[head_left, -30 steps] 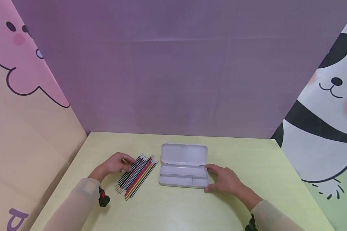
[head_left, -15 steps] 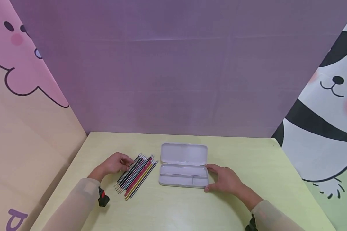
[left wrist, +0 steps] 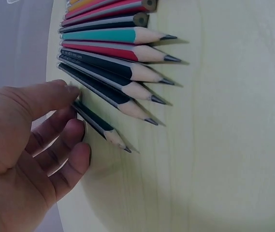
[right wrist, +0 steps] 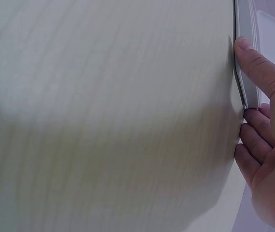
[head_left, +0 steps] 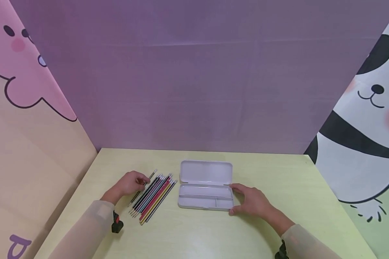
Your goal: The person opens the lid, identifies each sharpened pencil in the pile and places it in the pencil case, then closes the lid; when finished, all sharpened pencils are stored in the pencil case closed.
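The left hand [head_left: 129,183] pinches a dark pencil [head_left: 153,174] at the left side of a row of pencils [head_left: 155,196]. In the left wrist view this pencil [left wrist: 97,122] lies under the thumb and fingers, its sharpened tip pointing away from the hand [left wrist: 36,140], apart from the others. The right hand [head_left: 254,202] holds the right end of an open white case [head_left: 205,208], thumb at the front corner and a finger near the hinge. In the right wrist view, the thumb of the right hand [right wrist: 272,130] rests on the case's side [right wrist: 247,87].
Lid [head_left: 206,172] of the case lies folded back behind the compartments. The light wooden table [head_left: 194,237] meets a purple backdrop [head_left: 194,90] at its far edge. Printed cartoon panels stand at the left and right. Both wrists wear small black devices.
The left hand has drawn one dark pencil a little to the left, and a gap now shows between it and the row. The right hand and case have stayed in place.
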Available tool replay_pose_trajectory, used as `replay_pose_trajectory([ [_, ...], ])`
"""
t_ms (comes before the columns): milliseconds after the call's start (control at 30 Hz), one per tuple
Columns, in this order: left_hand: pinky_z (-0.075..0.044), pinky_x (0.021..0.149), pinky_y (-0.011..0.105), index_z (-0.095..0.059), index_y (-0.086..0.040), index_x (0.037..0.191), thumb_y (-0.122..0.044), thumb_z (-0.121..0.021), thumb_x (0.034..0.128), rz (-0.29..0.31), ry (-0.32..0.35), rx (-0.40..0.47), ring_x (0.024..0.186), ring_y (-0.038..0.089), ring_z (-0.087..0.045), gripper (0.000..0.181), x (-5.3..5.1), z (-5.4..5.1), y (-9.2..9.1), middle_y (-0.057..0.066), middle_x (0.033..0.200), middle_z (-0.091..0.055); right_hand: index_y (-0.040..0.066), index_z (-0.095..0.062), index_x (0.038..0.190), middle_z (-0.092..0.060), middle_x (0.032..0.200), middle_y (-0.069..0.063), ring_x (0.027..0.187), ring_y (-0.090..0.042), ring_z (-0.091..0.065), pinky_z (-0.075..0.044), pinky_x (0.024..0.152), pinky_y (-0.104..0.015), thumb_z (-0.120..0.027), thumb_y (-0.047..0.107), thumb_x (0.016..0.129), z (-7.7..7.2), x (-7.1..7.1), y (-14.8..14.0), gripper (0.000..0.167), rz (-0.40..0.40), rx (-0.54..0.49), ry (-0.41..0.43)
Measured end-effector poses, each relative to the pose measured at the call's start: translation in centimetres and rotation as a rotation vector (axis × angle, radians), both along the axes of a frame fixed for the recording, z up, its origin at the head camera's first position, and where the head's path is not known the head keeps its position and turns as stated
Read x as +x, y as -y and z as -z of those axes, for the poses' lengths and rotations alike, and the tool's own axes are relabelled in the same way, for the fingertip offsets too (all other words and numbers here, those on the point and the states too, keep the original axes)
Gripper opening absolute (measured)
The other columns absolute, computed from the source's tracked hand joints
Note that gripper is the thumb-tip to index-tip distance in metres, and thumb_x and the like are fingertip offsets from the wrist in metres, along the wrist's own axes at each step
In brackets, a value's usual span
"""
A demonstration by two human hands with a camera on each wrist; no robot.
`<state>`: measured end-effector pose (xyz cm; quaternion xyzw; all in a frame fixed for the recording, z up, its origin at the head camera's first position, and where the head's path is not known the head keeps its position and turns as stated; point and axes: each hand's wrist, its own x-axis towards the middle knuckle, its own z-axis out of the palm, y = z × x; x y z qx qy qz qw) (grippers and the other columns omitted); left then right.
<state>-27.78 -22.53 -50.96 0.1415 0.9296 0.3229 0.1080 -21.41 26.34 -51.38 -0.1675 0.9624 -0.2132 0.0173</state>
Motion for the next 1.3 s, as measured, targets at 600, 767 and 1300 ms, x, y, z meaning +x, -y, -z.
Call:
replay_pose_trajectory([
  [600, -0.049, 0.064, 0.03, -0.07, 0.002, 0.123, 0.003, -0.073, 0.0856, -0.038, -0.019, -0.024, 0.076, 0.018, -0.056, 0.038, 0.4, -0.5, -0.4, 0.004, 0.086, -0.065, 0.018, -0.059, 0.141, -0.069, 0.135, -0.006, 0.112, -0.036, -0.068, -0.053, 0.091, -0.052, -0.094, 0.057, 0.06, 0.2, 0.1, -0.1, 0.097, 0.005, 0.009, 0.015],
  [767, -0.05, 0.064, 0.03, -0.073, 0.001, 0.12, 0.003, -0.071, 0.0871, -0.008, -0.055, 0.016, 0.077, 0.017, -0.058, 0.033, 0.3, -1.6, -0.5, 0.003, 0.089, -0.067, 0.019, -0.059, 0.141, -0.069, 0.135, -0.006, 0.112, -0.037, -0.068, -0.053, 0.092, -0.053, -0.094, 0.057, 0.06, 0.1, 0.0, -0.1, 0.097, 0.008, 0.008, 0.015],
  [1300, -0.051, 0.068, 0.027, -0.076, -0.009, 0.119, -0.004, -0.066, 0.0948, 0.156, -0.048, 0.113, 0.082, 0.017, -0.058, 0.027, 0.6, -5.5, -8.8, 0.007, 0.104, -0.072, 0.018, -0.06, 0.14, -0.071, 0.132, -0.005, 0.114, -0.036, -0.068, -0.052, 0.093, -0.052, -0.095, 0.055, 0.059, 0.0, 0.1, 0.0, 0.095, -0.003, -0.012, 0.004],
])
